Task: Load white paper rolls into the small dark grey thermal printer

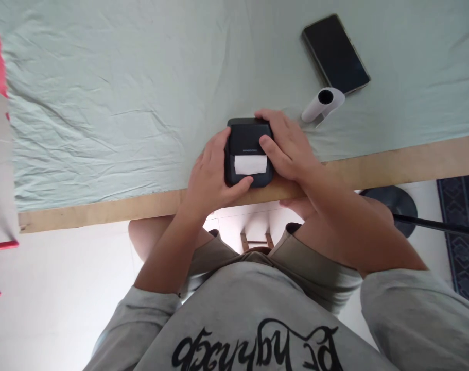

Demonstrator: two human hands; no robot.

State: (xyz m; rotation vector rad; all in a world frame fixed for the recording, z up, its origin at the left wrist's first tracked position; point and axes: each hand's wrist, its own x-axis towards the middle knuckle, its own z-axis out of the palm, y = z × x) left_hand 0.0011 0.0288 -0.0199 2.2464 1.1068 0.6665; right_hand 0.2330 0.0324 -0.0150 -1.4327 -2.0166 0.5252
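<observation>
A small black receipt printer (249, 136) lies near the front edge of the table, with a short piece of white paper (250, 165) showing across its lower half. My left hand (214, 172) grips its left side, the thumb at the bottom corner and the fingers along the edge. On the opposite side, my right hand (286, 144) holds the printer, its thumb on the top face and its fingers around the upper right corner. The printer's underside is hidden. To the right of my right hand rests a white paper roll (315, 106) with a dark hollow end and a loose flap.
A black smartphone (336, 54) in a case lies beyond the roll. Pale green cloth (122, 103) covers the table, wrinkled at the left, and a bare wooden edge (103, 210) runs along the front. Below right are a round black base (392, 203) with a pole and a patterned rug (460, 221).
</observation>
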